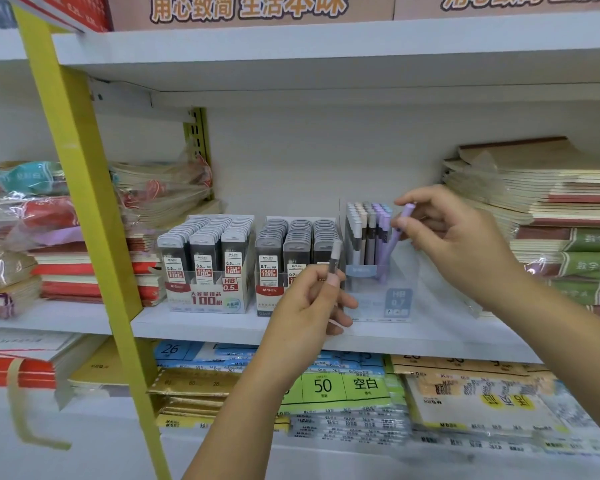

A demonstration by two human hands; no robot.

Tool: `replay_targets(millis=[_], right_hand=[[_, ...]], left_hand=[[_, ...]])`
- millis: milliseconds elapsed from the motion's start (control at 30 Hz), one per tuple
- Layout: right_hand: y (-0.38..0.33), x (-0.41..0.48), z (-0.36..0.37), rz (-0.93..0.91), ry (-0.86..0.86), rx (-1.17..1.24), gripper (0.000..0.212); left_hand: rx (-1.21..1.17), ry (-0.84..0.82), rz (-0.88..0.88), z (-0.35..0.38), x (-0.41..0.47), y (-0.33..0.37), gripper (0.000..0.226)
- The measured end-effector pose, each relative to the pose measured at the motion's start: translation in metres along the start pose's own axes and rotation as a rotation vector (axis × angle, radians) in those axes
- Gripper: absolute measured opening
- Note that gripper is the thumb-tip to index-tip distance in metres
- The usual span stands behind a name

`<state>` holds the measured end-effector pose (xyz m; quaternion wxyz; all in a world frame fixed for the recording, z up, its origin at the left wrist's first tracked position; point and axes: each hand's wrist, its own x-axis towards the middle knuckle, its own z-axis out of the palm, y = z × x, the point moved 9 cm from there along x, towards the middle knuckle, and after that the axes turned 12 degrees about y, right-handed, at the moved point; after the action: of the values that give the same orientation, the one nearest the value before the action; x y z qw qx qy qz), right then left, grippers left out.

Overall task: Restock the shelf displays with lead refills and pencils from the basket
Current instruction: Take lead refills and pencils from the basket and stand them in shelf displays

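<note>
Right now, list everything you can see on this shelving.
0.5 lead refill box: one, grey and white, middle shelf, left.
0.7 lead refill box: one, grey, beside it, right.
pencil display: one, clear, pastel pencils, right of the refills.
purple pencil: one, tip in the pencil display.
grey pencil: one, held upright at the shelf front.
notebook stacks: several, red, tan, green, both shelf ends.
paper packs: many, blue, yellow, green, lower shelf.
left hand: holds the grey pencil.
right hand: holds the purple pencil.

On the shelf (222,327), the 0.5 refill box (208,271) stands left of the 0.7 refill box (291,258). The pencil box (378,296) stands right of both. Notebook stacks (551,220) flank all three.
</note>
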<state>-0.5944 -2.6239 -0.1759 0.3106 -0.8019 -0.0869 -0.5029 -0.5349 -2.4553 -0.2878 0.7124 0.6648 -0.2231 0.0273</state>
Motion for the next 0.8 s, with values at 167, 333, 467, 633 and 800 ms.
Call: replay_targets(millis=[167, 333, 467, 633, 800], right_hand=[[-0.002, -0.002, 0.003, -0.001, -0.050, -0.024, 0.021], [-0.001, 0.001, 0.004, 0.004, -0.068, -0.023, 0.022], [0.002, 0.003, 0.008, 0.024, -0.094, -0.025, 0.023], [0.015, 0.006, 0.012, 0.074, -0.070, -0.114, 0.026], [0.006, 0.003, 0.018, -0.072, -0.069, -0.336, 0.016]], left_hand=[[-0.019, 0.026, -0.017, -0.001, 0.002, -0.005, 0.018], [0.002, 0.028, -0.004, -0.001, 0.003, -0.007, 0.017], [0.008, 0.028, -0.004, -0.001, 0.004, -0.009, 0.016], [0.017, 0.027, -0.001, 0.000, 0.005, -0.010, 0.016], [0.022, 0.032, 0.008, -0.002, 0.005, -0.009, 0.015]])
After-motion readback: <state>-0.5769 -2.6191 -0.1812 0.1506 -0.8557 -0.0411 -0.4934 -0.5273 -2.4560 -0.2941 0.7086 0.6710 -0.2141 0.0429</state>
